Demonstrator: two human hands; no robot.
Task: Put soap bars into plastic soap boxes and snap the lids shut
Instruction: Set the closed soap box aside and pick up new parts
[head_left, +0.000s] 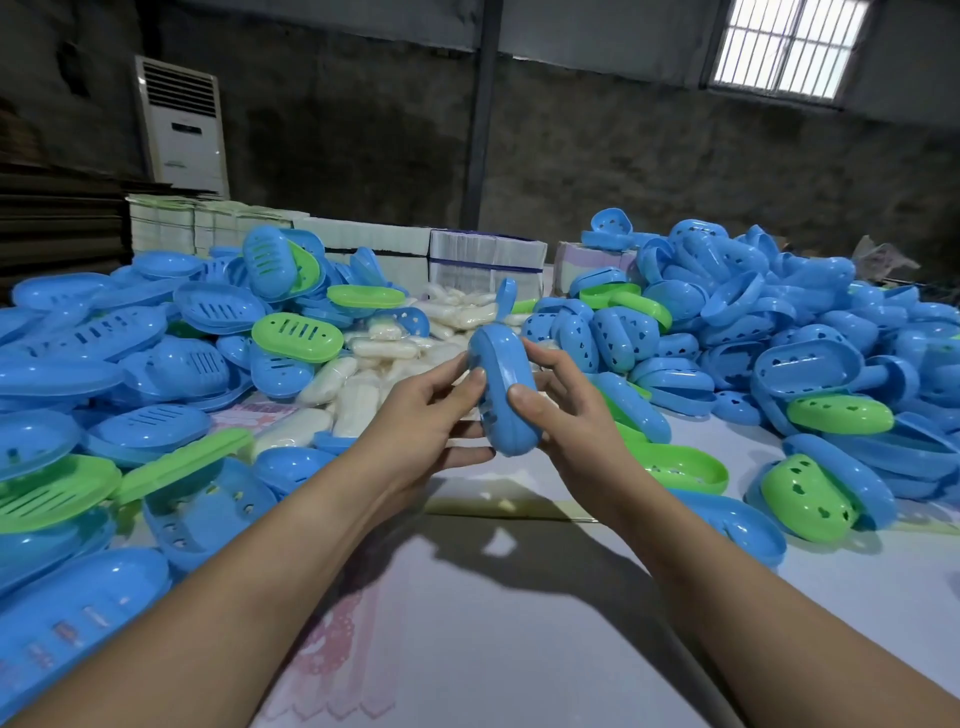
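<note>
Near table (519, 649) bare; left hand (431, 415) and right hand (566, 415) clamp blue soap box (506, 387) (apparently closed); squeeze lid shut next.

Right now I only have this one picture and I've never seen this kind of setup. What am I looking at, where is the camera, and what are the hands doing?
There is no machine here: these are a person's two bare hands, seen from one wide-angle camera worn on the head, looking forward and down.

The left hand and right hand both hold one blue soap box above the table, on its edge, with a thumb on each side. Its two halves look closed together; whether soap is inside cannot be seen.

In the middle, beyond the hands, lies a heap of white wrapped soap bars. To the left is a pile of box parts with slots, mostly blue, a few green. To the right is a bigger pile of box parts with small holes. Behind stand stacks of white cartons.
</note>
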